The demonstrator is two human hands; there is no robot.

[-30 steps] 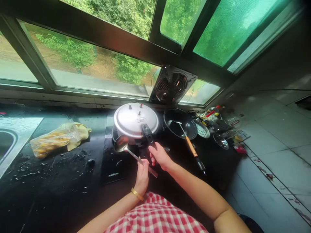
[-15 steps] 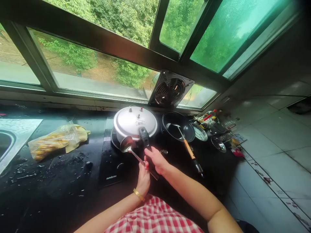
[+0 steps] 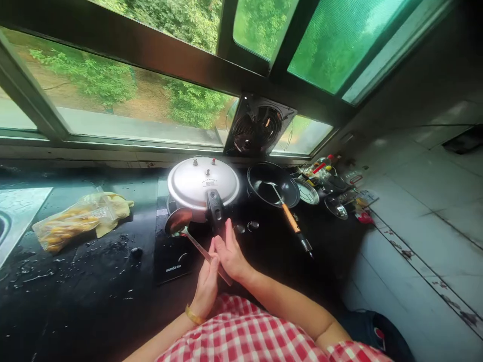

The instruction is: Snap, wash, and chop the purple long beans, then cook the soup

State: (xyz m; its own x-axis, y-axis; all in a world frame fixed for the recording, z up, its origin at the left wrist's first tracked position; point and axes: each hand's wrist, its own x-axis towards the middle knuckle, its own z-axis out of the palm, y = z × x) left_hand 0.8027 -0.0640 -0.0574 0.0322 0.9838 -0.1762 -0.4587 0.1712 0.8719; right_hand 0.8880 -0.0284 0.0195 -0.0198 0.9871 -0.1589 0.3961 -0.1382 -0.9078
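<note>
My left hand (image 3: pixel 206 284) is closed around the handle of a metal ladle (image 3: pixel 179 222). The ladle's bowl is up beside the front of a silver pressure cooker (image 3: pixel 202 183). My right hand (image 3: pixel 234 257) lies against my left hand, its fingers stretched out beside the cooker's black handle (image 3: pixel 216 207). Whether those fingers touch that handle I cannot tell. With its lid on, the cooker stands on a black cooktop (image 3: pixel 169 256). Part of the long handle's lower end is hidden by my hands.
A bag of yellowish food (image 3: pixel 75 223) lies on the wet black counter (image 3: pixel 86 296), near the sink's metal edge (image 3: pixel 28 211). Right of the cooker, a dark wok (image 3: pixel 260 188) holds a wooden-handled spatula (image 3: pixel 290 217). Behind stands a fan (image 3: pixel 260 125) at the window.
My right hand's fingers have straightened from their hold near the cooker handle, and the hand has come against my left hand. The ladle stays in my left hand. The view has shifted slightly.
</note>
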